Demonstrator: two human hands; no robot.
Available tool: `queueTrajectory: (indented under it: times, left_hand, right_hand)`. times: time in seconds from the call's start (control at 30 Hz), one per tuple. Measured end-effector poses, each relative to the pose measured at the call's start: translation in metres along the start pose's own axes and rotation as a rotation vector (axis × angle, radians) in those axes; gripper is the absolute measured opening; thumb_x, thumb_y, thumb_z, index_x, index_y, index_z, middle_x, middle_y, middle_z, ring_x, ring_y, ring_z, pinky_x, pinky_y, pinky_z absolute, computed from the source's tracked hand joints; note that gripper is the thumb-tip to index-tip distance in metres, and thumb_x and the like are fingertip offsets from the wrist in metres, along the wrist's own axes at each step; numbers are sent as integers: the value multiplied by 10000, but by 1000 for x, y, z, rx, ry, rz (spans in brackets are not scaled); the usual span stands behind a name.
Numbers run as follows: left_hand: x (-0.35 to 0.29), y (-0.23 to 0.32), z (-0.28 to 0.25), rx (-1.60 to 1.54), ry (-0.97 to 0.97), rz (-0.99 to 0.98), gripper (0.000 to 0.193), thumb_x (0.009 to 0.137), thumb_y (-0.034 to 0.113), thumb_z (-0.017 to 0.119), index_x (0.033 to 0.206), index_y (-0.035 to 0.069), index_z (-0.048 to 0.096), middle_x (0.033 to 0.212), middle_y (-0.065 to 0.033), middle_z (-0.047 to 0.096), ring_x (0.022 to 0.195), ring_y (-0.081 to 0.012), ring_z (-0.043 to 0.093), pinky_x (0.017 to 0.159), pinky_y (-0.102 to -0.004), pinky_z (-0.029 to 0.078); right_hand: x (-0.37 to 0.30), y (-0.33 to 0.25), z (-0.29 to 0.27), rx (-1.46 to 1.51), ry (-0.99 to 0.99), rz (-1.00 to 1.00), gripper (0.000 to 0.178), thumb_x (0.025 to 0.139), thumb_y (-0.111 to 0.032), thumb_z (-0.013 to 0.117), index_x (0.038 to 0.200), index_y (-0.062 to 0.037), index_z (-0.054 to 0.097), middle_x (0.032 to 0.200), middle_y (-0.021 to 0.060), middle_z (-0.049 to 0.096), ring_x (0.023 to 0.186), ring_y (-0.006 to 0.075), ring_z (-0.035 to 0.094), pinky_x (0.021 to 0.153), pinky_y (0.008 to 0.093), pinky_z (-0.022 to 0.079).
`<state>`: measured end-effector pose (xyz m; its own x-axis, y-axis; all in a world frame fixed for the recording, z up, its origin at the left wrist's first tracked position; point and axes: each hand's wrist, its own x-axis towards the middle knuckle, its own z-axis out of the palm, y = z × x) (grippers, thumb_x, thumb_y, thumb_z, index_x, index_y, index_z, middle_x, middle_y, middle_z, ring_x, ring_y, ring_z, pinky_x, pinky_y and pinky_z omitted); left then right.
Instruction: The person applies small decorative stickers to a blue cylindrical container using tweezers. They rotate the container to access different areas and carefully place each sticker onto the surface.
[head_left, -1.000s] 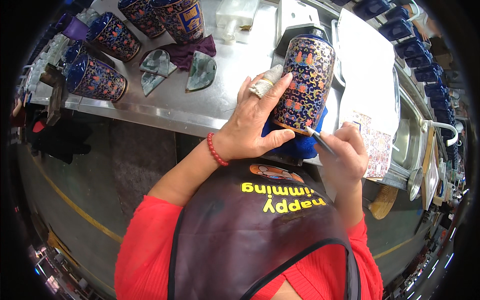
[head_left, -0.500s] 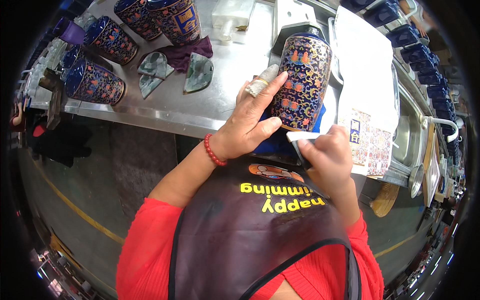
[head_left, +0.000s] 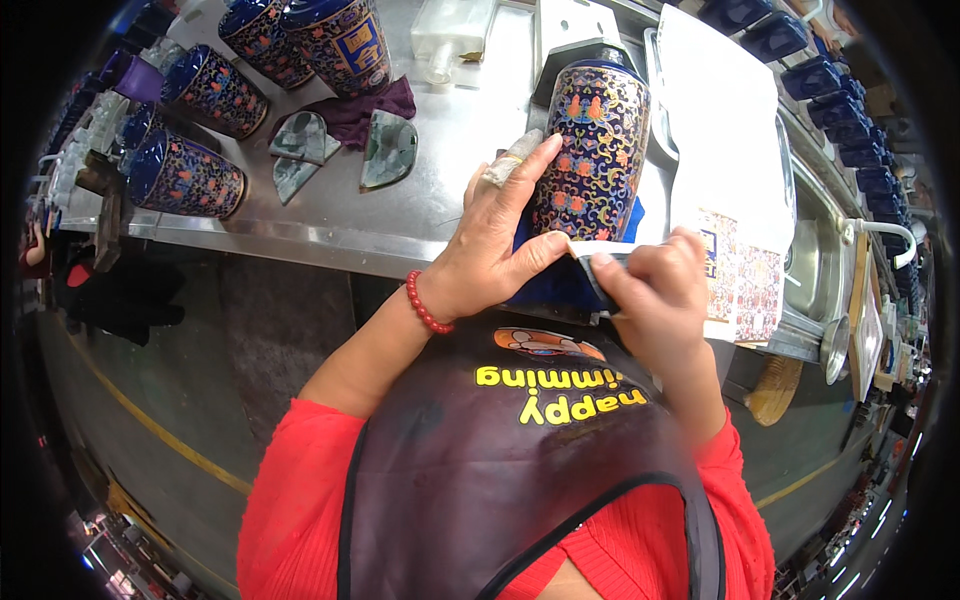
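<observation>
A dark blue ceramic bottle (head_left: 590, 150) with orange and gold floral pattern lies on its side, its neck pointing away. My left hand (head_left: 490, 235) rests along its left side with fingers stretched out and the thumb near the bottle's lower end. A grey wrap covers one finger, and red beads circle the wrist. My right hand (head_left: 660, 290) is closed on a flat scraper (head_left: 592, 262) with a pale edge and darker face. The scraper is at the bottle's near end, by my left thumb. Blue cloth (head_left: 555, 285) shows beneath. My fingers hide part of the scraper.
Several patterned bottles (head_left: 190, 175) stand at the left on the metal table (head_left: 300, 225). Marbled grey-green scraper pieces (head_left: 388, 150) lie near a purple cloth (head_left: 350, 115). White sheets (head_left: 715, 110) and printed decal sheets (head_left: 745, 290) lie at the right, beside a sink (head_left: 812, 270).
My right hand has shifted slightly, bringing the scraper against the bottle's near end by my left thumb. My left hand stays on the bottle. The whole view has shifted a little.
</observation>
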<state>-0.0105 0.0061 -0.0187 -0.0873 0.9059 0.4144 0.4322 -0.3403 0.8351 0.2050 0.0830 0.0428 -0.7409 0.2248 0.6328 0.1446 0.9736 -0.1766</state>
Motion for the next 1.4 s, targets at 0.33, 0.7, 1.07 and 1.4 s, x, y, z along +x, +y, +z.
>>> queueTrajectory:
  times: [0.33, 0.7, 1.07, 1.4]
  left_hand:
    - [-28, 1, -5, 272, 108, 85, 621, 948, 354, 615, 1456, 7, 530, 1403, -197, 595, 1349, -375, 507, 1202, -587, 167]
    - [-47, 21, 11, 606, 43, 287, 542, 963, 368, 606, 1395, 40, 616, 1358, -207, 632, 1369, -362, 493, 1205, -632, 142]
    - [13, 27, 10, 576, 83, 237, 982, 726, 391, 875, 1508, -11, 436, 1409, -214, 569, 1301, -428, 528, 1145, -686, 257]
    - [1, 21, 13, 531, 75, 23, 1101, 743, 510, 871, 1504, -79, 336, 1249, -185, 675, 1203, -355, 642, 1188, -681, 106]
  right_hand:
    - [-14, 0, -5, 298, 101, 367, 315, 713, 27, 831, 1007, -29, 733, 767, 68, 574, 653, 197, 559, 579, 337, 424]
    - [-24, 4, 10, 389, 90, 599, 190, 828, -28, 794, 998, -5, 712, 803, 89, 624, 690, 210, 596, 598, 322, 459]
    - [6, 26, -4, 504, -89, 476, 245, 842, -73, 777, 1047, -24, 652, 903, 140, 667, 814, 316, 666, 706, 384, 529]
    - [103, 69, 5, 256, -380, -83, 127, 810, -109, 707, 829, -48, 598, 701, 138, 642, 664, 377, 684, 639, 491, 559]
